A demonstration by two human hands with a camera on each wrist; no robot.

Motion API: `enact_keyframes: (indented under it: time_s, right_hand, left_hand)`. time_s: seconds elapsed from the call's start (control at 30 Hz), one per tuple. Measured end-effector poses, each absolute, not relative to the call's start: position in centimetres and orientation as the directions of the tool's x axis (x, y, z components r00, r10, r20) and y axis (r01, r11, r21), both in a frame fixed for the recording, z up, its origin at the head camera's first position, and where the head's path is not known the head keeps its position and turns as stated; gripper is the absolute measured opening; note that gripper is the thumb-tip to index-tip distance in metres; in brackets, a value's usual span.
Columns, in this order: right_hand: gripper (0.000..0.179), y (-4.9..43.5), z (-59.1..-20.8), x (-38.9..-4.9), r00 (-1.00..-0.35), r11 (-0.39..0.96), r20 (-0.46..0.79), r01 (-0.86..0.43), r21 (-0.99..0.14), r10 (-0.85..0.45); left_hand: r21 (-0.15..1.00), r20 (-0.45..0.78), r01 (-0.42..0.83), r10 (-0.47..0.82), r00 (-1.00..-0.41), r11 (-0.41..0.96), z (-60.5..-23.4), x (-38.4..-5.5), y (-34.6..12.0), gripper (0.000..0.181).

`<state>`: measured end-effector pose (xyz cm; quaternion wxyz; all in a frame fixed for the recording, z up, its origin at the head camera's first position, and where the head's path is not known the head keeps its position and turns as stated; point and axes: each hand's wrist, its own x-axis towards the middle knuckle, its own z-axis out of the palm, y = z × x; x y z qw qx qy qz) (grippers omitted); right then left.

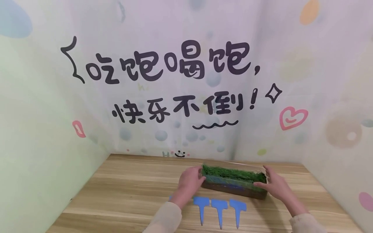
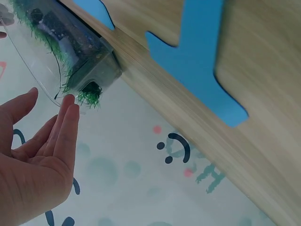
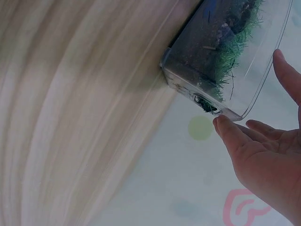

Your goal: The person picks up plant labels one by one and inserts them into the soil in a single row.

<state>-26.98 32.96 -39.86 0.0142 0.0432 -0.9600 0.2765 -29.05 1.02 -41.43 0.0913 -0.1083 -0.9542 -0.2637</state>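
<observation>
A clear plastic box (image 1: 233, 186) stands on the table in the head view, with dark soil below and green grass-like moss (image 1: 236, 173) on top. My left hand (image 1: 188, 183) is at its left end and my right hand (image 1: 276, 185) at its right end, thumbs towards the front. In the left wrist view the left fingers (image 2: 66, 134) are fairly straight beside the box's end. The right wrist view has the right fingertips (image 3: 223, 123) close by a lower corner, thumb near the rim; whether they touch is unclear. Several blue T-shaped plant labels (image 1: 220, 204) lie in front.
The wood-grain table (image 1: 125, 191) extends left of the box and in front of it. A printed cloth backdrop (image 1: 186, 139) with black lettering rises behind the table, and pale side panels (image 1: 35, 129) border it. My left forearm partly covers one label.
</observation>
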Motion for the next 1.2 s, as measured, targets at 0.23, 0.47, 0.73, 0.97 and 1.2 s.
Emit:
enact_keyframes:
  time_s: [0.23, 0.47, 0.73, 0.97, 1.2]
  right_hand:
    - [0.098, 31.6, -40.0, -27.5, -0.992, 0.824, 0.069, -0.129, -0.552, -0.11]
    - [0.093, 30.4, -40.0, -28.0, -0.989, 0.816, 0.079, -0.148, -0.558, -0.125]
    - [0.09, 29.2, -40.2, -28.5, -0.985, 0.8, 0.089, -0.17, -0.576, -0.146]
    - [0.09, 28.3, -40.1, -28.6, -0.982, 0.79, 0.1, -0.188, -0.584, -0.161]
    - [0.09, 27.6, -39.9, -28.4, -0.981, 0.778, 0.097, -0.192, -0.598, -0.168]
  left_hand:
    - [0.585, 0.204, 0.223, 0.125, -0.971, 0.78, -41.5, -29.7, -0.3, 0.046]
    - [0.62, 0.198, 0.215, 0.115, -0.973, 0.755, -41.5, -29.9, -1.8, 0.048]
    - [0.64, 0.168, 0.198, 0.116, -0.979, 0.743, -41.2, -29.7, -3.2, 0.051]
    - [0.633, 0.162, 0.198, 0.121, -0.979, 0.749, -41.1, -29.5, -4.2, 0.055]
    - [0.632, 0.143, 0.185, 0.122, -0.982, 0.753, -40.9, -29.3, -5.0, 0.053]
